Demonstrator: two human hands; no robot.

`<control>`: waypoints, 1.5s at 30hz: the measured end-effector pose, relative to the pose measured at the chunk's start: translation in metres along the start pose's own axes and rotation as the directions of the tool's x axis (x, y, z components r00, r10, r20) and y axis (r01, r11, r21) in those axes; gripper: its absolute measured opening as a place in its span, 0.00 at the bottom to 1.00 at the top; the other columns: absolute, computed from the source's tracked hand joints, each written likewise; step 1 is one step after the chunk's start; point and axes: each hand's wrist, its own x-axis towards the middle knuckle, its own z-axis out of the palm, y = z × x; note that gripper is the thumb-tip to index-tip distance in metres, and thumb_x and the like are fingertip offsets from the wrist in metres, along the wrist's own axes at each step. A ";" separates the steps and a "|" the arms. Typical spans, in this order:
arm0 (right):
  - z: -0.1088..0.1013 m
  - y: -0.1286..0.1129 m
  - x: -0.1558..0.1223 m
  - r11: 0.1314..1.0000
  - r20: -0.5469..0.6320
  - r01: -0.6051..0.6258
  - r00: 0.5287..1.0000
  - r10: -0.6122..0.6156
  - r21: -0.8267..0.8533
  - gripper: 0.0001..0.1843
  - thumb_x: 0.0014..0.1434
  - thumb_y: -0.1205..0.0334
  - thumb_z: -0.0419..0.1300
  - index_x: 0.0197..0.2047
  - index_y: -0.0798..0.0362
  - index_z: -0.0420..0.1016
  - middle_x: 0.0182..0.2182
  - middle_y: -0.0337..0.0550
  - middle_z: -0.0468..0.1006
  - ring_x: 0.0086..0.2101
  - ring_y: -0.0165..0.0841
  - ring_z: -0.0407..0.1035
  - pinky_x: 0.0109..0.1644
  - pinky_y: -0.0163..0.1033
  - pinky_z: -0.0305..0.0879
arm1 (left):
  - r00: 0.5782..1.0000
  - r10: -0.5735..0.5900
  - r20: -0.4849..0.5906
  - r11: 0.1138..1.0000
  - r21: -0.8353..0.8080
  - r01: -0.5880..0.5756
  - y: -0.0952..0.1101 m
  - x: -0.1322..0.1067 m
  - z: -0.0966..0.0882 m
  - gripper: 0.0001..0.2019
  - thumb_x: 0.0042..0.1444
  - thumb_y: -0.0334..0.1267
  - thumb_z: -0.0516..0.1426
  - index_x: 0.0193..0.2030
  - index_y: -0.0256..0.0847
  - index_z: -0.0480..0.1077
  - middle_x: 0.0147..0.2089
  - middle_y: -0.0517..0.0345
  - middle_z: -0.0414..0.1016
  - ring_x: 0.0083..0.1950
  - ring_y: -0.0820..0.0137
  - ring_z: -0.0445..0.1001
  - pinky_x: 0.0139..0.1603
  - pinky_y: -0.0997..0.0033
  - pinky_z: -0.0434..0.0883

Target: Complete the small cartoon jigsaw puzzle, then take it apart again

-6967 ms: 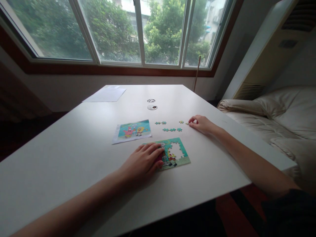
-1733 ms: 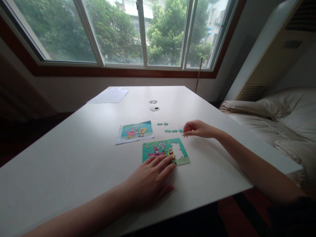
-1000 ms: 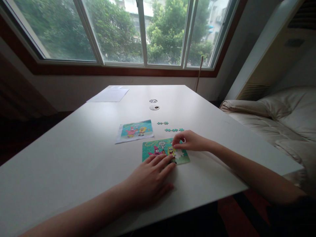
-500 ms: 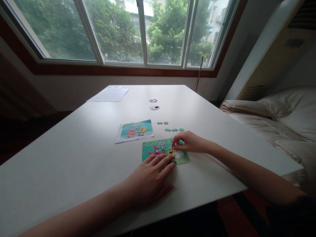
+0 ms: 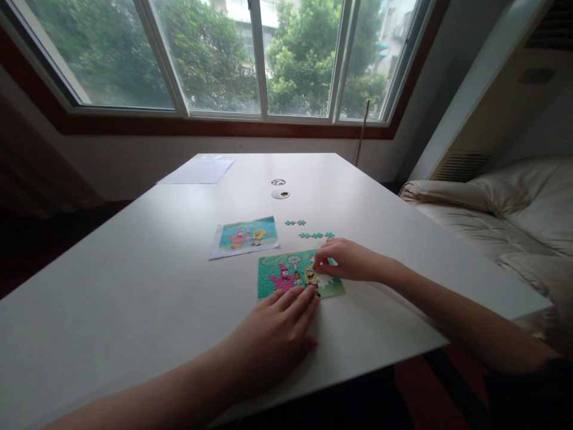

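A small cartoon jigsaw puzzle point(image 5: 282, 276) lies on the white table point(image 5: 134, 280), with a bare gap at its right side. My left hand point(image 5: 273, 337) rests flat on the table, fingers stretched out and touching the puzzle's near edge. My right hand point(image 5: 347, 260) is over the puzzle's right part, fingers pinched together at the gap; what they pinch is hidden. Several loose teal pieces point(image 5: 317, 235) lie just behind the puzzle, and two more joined pieces point(image 5: 295, 223) farther back.
A printed reference picture point(image 5: 244, 236) lies left of the loose pieces. A sheet of paper point(image 5: 197, 170) sits at the table's far left. Two round cable holes point(image 5: 280, 193) are mid-table. A cream sofa point(image 5: 505, 221) stands right of the table, windows behind.
My right hand came from the loose pieces onto the puzzle's right part and now presses lower at the gap. My left hand slid slightly toward me along the puzzle's near edge.
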 end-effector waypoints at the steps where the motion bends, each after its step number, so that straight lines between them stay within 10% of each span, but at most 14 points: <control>1: 0.000 0.002 0.000 1.000 0.007 -0.004 1.000 0.004 0.014 0.06 0.53 0.67 0.55 0.31 0.52 0.74 0.28 0.41 0.75 0.31 0.29 0.66 0.37 0.34 0.58 | 1.000 0.004 -0.004 1.000 0.003 -0.004 0.001 0.000 0.000 0.22 0.59 0.42 0.46 0.57 0.33 0.55 0.60 0.45 0.56 0.56 0.57 0.59 0.53 0.58 0.61; 33: -0.020 0.038 -0.011 0.938 0.034 -0.342 0.939 0.341 0.056 0.10 0.49 0.59 0.58 0.36 0.52 0.73 0.27 0.39 0.73 0.26 0.27 0.65 0.30 0.31 0.56 | 1.000 0.012 -0.006 1.000 0.014 -0.012 0.000 -0.002 -0.001 0.22 0.59 0.42 0.45 0.57 0.33 0.56 0.60 0.45 0.56 0.56 0.58 0.60 0.53 0.58 0.62; 45: -0.005 0.073 -0.010 0.912 -0.174 -0.411 0.898 0.403 -0.006 0.14 0.51 0.64 0.55 0.43 0.51 0.71 0.32 0.40 0.74 0.29 0.29 0.65 0.35 0.32 0.57 | 1.000 0.018 -0.013 0.999 0.027 -0.017 -0.001 -0.003 0.000 0.21 0.59 0.42 0.45 0.57 0.33 0.57 0.60 0.45 0.56 0.55 0.58 0.61 0.52 0.58 0.62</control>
